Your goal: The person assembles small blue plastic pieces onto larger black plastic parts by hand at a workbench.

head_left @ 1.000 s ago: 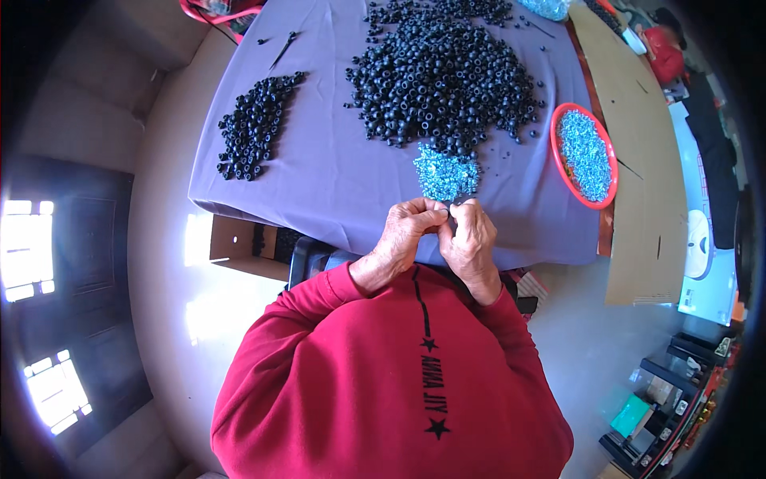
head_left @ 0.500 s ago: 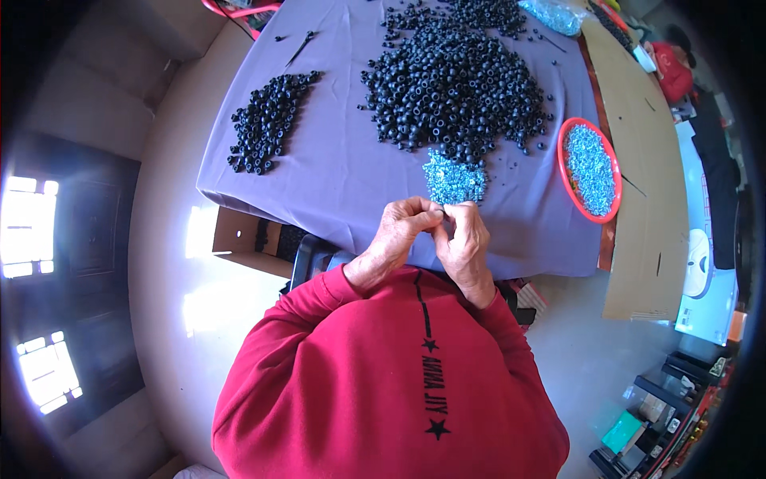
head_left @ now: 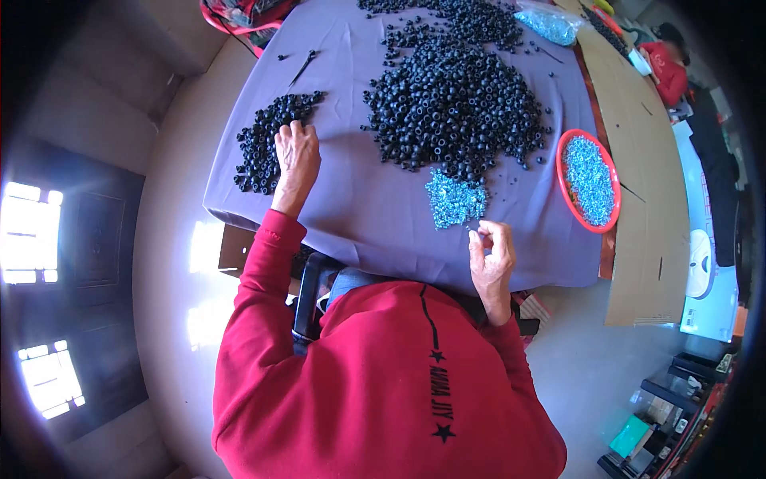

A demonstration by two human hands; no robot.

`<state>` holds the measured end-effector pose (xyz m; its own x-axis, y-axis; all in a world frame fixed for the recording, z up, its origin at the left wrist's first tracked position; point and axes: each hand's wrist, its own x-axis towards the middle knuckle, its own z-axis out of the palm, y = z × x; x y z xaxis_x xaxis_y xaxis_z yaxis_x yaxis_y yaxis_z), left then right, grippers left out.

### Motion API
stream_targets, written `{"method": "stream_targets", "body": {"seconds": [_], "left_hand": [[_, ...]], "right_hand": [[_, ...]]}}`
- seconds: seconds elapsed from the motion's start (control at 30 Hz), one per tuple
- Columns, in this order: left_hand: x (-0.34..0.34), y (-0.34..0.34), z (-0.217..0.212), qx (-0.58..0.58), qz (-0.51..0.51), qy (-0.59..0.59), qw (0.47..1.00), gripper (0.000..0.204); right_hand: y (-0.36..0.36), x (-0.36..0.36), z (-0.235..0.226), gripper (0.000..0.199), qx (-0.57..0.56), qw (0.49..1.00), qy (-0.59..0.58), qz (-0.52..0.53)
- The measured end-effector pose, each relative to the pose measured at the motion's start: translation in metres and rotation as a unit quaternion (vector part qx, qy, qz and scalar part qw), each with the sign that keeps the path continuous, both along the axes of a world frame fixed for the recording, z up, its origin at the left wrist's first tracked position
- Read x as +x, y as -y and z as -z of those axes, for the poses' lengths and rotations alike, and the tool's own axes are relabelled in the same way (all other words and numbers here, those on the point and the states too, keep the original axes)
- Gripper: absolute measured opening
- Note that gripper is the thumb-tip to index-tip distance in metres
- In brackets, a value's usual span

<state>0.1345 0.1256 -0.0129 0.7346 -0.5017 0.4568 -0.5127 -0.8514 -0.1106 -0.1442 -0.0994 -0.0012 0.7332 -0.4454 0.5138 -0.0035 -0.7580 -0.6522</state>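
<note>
My left hand [head_left: 298, 156] rests at the right edge of the smaller heap of black, ring-like caps [head_left: 259, 144], fingers curled down and drawn together. Whatever is under those fingertips is hidden. Thumb and forefinger of my right hand [head_left: 493, 255] pinch together just in front of a patch of small shiny blue pieces [head_left: 456, 199]. Something tiny shows at that pinch, too small to name. Behind the blue patch rises a large heap of black caps [head_left: 455, 100], the same kind as on the left.
At the right stands a red oval basket [head_left: 561, 188] of blue pieces, beside a cardboard sheet [head_left: 650, 239]. Small scissors [head_left: 303, 68] lie at the far left of the cloth-covered table [head_left: 351, 191]. A bag of blue pieces [head_left: 550, 25] is at the back. Another person [head_left: 666, 70] sits far right.
My hands, together in front of the blue patch before, have parted. The left reached out to the small black heap; the right moved slightly right and nearer me, still pinched.
</note>
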Motion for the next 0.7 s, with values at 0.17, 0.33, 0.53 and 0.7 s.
{"method": "stream_targets", "body": {"seconds": [0.17,0.33,0.53,0.7], "left_hand": [[0.006,0.027,-0.004,-0.076,0.059,0.000,0.995,0.019],[0.050,0.091,-0.009,-0.124,0.155,-0.056,0.978,0.015],[0.095,0.103,0.026,-0.137,0.185,-0.139,0.963,0.008],[0.093,0.103,0.022,-0.202,0.129,-0.180,0.954,0.011]], "right_hand": [[0.005,-0.002,0.004,0.019,0.015,1.000,0.000,0.000],[0.003,-0.008,0.002,0.014,0.032,0.999,0.006,-0.019],[0.009,-0.023,-0.004,0.010,0.044,0.999,0.015,0.027],[0.030,-0.029,0.001,0.009,0.018,0.997,0.019,0.068]]}}
